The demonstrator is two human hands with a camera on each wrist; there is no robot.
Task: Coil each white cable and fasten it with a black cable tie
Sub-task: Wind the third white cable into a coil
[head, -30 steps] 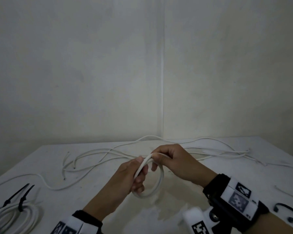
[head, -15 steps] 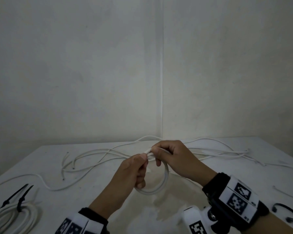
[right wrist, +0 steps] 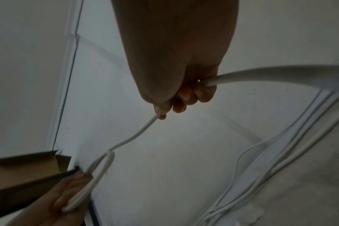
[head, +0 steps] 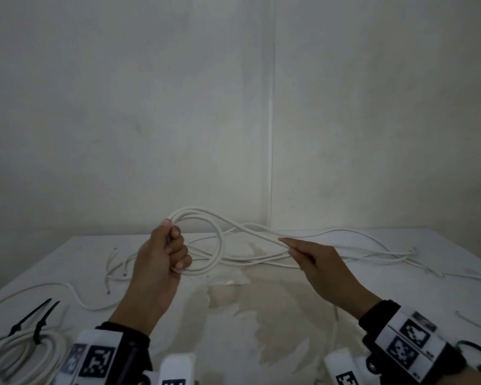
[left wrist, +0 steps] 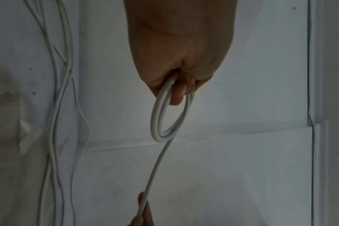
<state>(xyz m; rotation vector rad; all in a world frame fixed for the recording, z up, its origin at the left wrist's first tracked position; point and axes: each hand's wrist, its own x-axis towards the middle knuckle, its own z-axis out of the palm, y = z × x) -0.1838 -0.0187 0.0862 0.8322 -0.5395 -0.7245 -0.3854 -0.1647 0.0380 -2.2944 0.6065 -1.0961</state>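
Coiling of thin white round cable [head: 220, 245] above white bench [head: 67, 262].
Left hand [head: 161, 257] grip holds the loops; right hand [head: 314, 259] grip pinches the trailing strand.

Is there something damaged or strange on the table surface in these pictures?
Yes. The table covering looks torn or peeled in the middle, near the front: a ragged, beige patch shows between the left hand and the right hand. Whether it is a stain or bare material under the white layer, I cannot tell.
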